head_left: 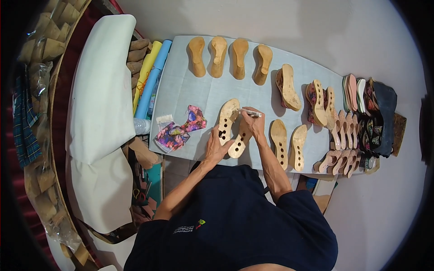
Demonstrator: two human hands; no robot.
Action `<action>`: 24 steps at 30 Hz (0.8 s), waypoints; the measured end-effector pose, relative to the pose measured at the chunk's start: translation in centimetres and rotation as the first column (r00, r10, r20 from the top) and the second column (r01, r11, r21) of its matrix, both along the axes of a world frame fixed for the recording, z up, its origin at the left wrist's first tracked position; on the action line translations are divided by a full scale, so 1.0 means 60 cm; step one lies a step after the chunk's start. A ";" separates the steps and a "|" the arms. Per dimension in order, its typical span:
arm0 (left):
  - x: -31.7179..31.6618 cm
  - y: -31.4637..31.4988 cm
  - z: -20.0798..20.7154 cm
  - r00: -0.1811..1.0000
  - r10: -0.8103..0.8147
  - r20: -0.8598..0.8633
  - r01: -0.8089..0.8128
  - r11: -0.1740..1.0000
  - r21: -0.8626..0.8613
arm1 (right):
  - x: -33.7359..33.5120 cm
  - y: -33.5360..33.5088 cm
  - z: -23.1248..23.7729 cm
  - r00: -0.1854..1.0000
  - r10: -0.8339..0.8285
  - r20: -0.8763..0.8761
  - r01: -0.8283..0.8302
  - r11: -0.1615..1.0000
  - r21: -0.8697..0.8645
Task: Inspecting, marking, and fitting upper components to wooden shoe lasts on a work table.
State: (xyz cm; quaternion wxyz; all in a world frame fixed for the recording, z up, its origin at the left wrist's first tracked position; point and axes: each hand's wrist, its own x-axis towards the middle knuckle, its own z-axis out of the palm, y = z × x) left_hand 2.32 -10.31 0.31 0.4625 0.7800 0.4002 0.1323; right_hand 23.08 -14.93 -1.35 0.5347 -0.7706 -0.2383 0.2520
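Observation:
My left hand grips the edge of a pale wooden shoe sole that has a row of round dark holes. Pinched in my right hand is a white pen, its tip at the broad upper end of that sole, where faint dark marks show. A second holed sole lies beside the first, partly covered by my right hand. Left of my left hand are floral fabric pieces, blue, pink and orange. Two more holed soles lie to the right of my right hand.
Several wooden shoe forms stand along the far side of the pale table. Wedge soles with floral sides and pink heeled sandals occupy the right. At the left are yellow and blue rolls and a large white sheet.

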 end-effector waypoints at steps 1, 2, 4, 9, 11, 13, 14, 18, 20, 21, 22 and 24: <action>-0.002 0.003 0.002 0.999 0.023 0.022 -0.023 1.000 0.006 | -0.001 -0.003 0.005 1.000 0.000 0.000 0.000 1.000 0.004; -0.008 0.009 0.003 1.000 0.020 0.022 -0.020 1.000 0.008 | -0.004 -0.007 0.015 0.996 -0.017 -0.085 0.023 0.996 0.081; -0.021 0.025 0.005 0.988 -0.017 0.156 -0.024 0.965 0.261 | -0.009 -0.019 0.035 0.985 -0.027 -0.173 0.055 0.986 0.158; -0.018 0.043 0.047 0.942 -0.063 0.331 0.041 0.996 0.073 | -0.037 -0.056 0.106 0.865 0.262 -0.428 -0.180 0.958 0.223; -0.014 0.041 0.048 0.935 -0.092 0.344 0.063 0.993 0.097 | -0.050 -0.059 0.120 0.847 0.286 -0.448 -0.208 0.954 0.215; -0.007 0.037 0.047 0.926 -0.125 0.357 0.087 0.989 0.122 | -0.052 -0.063 0.132 0.855 0.285 -0.432 -0.222 0.956 0.191; -0.002 0.032 0.045 0.932 -0.110 0.345 0.078 0.991 0.107 | -0.053 -0.067 0.135 0.860 0.292 -0.419 -0.245 0.956 0.162; 0.010 0.018 0.046 0.948 -0.150 0.280 0.120 0.985 0.124 | -0.052 -0.085 0.136 0.856 0.293 -0.425 -0.241 0.955 0.173; 0.016 0.011 0.047 0.945 -0.188 0.269 0.142 0.973 0.180 | -0.053 -0.094 0.143 0.863 0.288 -0.415 -0.242 0.957 0.162; 0.018 0.007 0.046 0.942 -0.215 0.256 0.156 0.960 0.232 | -0.054 -0.098 0.146 0.866 0.290 -0.407 -0.252 0.957 0.147; 0.020 0.002 0.045 0.940 -0.225 0.257 0.165 0.958 0.236 | -0.057 -0.102 0.143 0.870 0.284 -0.404 -0.243 0.958 0.150; 0.018 -0.009 0.042 0.946 -0.243 0.216 0.166 0.932 0.322 | -0.065 -0.108 0.139 0.865 0.321 -0.386 -0.280 0.947 0.159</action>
